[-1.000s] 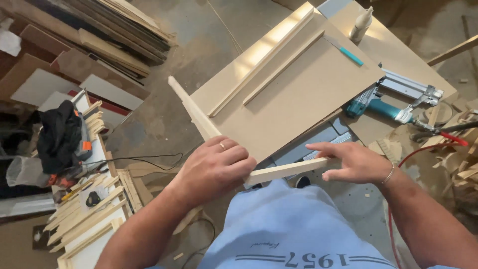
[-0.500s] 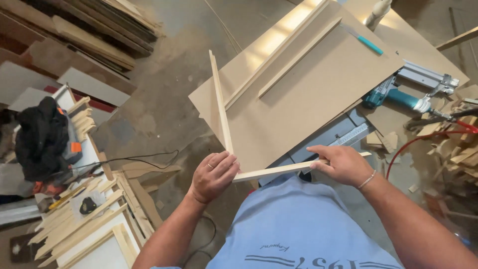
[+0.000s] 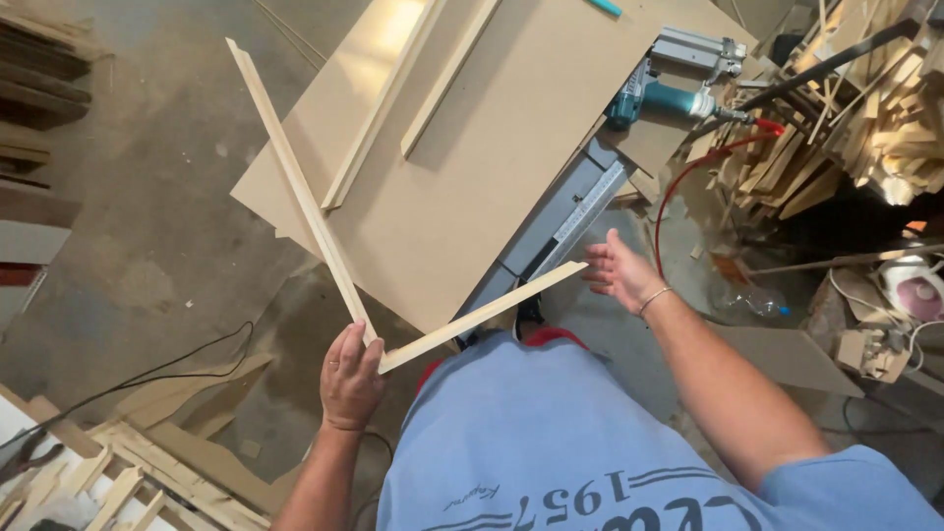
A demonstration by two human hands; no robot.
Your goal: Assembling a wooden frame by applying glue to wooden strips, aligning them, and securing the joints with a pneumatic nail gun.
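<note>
1. Two wooden strips (image 3: 334,251), joined in a V at one corner, are held out above the floor (image 3: 147,226) at the near edge of the counter (image 3: 511,128).
2. Left hand (image 3: 351,379) is clamped on the joined corner, fingers wrapped round it.
3. Right hand (image 3: 619,270) is open, fingers spread, just beside the free end of the lower strip, holding nothing.
4. Two loose battens (image 3: 413,98) lie on the brown board covering the counter.
5. Teal nail gun (image 3: 674,84) rests at its far edge, near a scrap pile (image 3: 846,108).
</note>
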